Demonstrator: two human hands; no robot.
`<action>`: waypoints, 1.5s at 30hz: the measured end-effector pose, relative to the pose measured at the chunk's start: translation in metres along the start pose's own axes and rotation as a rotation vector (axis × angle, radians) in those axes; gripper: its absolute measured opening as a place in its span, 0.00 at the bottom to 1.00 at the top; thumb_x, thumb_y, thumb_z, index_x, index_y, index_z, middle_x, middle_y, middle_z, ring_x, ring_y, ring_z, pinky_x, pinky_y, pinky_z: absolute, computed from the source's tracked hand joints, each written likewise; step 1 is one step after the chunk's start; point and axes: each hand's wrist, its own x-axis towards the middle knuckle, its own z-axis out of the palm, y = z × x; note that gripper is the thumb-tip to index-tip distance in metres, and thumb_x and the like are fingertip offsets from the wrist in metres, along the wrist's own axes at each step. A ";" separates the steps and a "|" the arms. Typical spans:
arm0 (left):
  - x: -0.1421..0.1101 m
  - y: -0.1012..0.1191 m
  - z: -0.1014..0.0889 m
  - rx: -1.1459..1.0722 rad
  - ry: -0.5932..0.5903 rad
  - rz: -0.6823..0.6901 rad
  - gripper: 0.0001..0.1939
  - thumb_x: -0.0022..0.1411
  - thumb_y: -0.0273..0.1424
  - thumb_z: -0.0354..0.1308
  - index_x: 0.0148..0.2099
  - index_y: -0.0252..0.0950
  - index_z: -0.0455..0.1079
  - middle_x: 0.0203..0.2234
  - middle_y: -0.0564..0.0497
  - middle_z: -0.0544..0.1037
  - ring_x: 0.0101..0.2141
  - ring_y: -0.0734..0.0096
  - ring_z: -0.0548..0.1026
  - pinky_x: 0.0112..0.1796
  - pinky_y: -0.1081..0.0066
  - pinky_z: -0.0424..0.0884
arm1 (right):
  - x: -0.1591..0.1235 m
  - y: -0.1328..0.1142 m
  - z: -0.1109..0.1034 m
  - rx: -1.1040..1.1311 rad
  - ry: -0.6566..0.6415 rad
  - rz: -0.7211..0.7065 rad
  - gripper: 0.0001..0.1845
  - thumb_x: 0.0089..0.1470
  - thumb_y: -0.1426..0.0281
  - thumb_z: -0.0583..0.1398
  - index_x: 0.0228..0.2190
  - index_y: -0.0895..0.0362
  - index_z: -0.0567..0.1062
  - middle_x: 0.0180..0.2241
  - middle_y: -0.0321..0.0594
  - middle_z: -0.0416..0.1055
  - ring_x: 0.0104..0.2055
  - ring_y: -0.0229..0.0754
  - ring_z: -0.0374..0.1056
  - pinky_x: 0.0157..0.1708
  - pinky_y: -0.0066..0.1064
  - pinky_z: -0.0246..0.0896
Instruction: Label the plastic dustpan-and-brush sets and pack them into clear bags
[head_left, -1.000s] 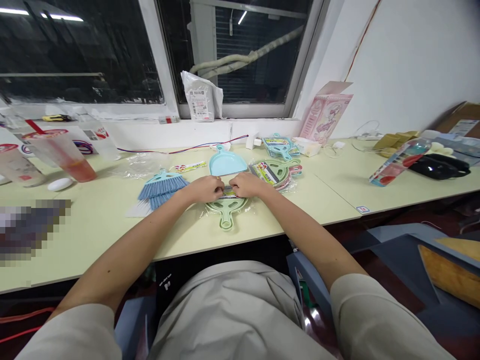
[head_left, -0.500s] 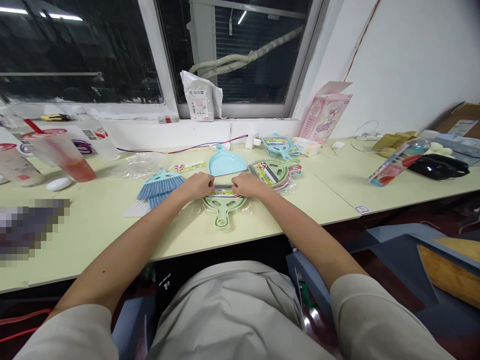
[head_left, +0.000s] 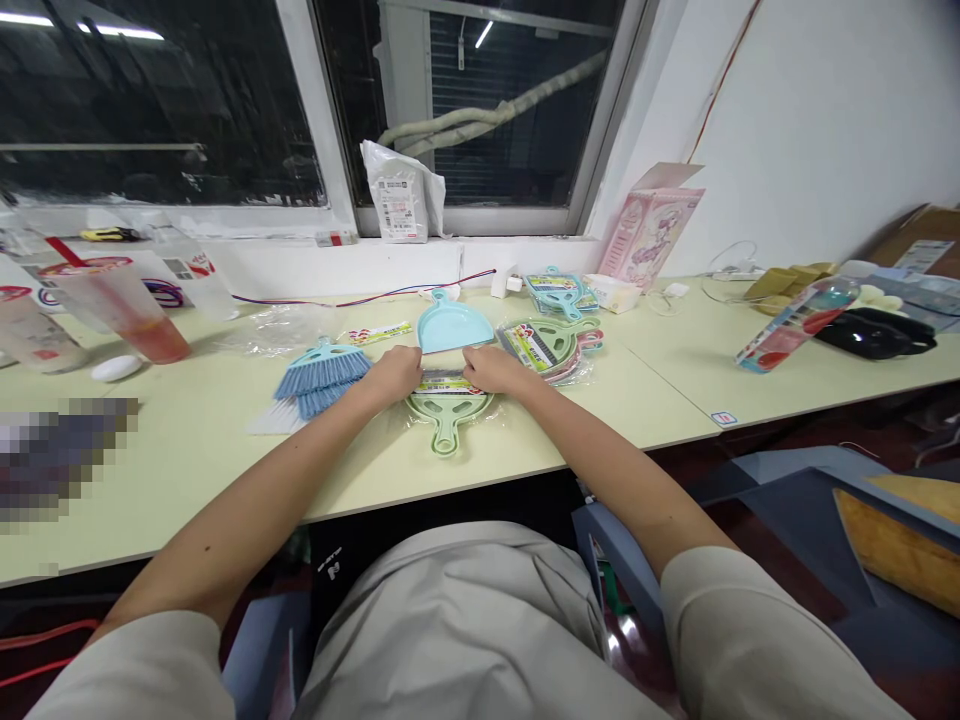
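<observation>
A green dustpan-and-brush set (head_left: 445,412) in clear plastic wrapping lies in front of me, its handle pointing towards me. My left hand (head_left: 397,374) is closed at the wrapping's far left corner, and my right hand (head_left: 487,368) is closed at the far right corner. Fingertips of both hands are largely hidden. Just beyond them lies an unwrapped light-blue dustpan (head_left: 454,328). Blue-bristled brushes (head_left: 322,378) rest left of my left hand, with white bristles under them. Beside my right hand sits another wrapped green set (head_left: 544,342), with pink handles showing beneath it.
Wrapped blue sets (head_left: 561,290) lie at the back. Crumpled clear plastic (head_left: 274,330) and a loose label strip (head_left: 380,333) are on the table (head_left: 637,400). A drink cup (head_left: 124,310) stands at left, a pink box (head_left: 651,230) and a tilted bottle (head_left: 796,325) at right.
My left hand has shifted slightly left, away from my right hand, widening the gap between them. My right hand and the green set stay about where they were.
</observation>
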 end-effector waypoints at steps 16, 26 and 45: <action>-0.005 0.007 0.004 0.051 -0.057 0.006 0.18 0.69 0.32 0.50 0.55 0.31 0.74 0.51 0.33 0.77 0.49 0.50 0.79 0.46 0.61 0.74 | 0.011 -0.006 0.001 -0.104 -0.071 -0.069 0.20 0.68 0.71 0.49 0.55 0.64 0.72 0.49 0.61 0.78 0.51 0.60 0.76 0.44 0.42 0.68; -0.001 0.013 0.006 0.016 -0.003 -0.031 0.36 0.67 0.59 0.48 0.51 0.31 0.78 0.47 0.32 0.80 0.48 0.44 0.79 0.46 0.59 0.73 | 0.011 -0.001 0.002 -0.029 -0.054 -0.081 0.37 0.70 0.44 0.45 0.55 0.61 0.73 0.52 0.61 0.77 0.55 0.63 0.74 0.48 0.44 0.67; -0.014 0.023 -0.005 0.131 0.006 -0.046 0.31 0.71 0.52 0.47 0.52 0.32 0.78 0.47 0.32 0.81 0.49 0.43 0.79 0.46 0.57 0.73 | -0.015 0.036 -0.046 0.273 0.392 0.019 0.18 0.70 0.60 0.52 0.42 0.56 0.78 0.41 0.44 0.79 0.42 0.46 0.71 0.43 0.33 0.61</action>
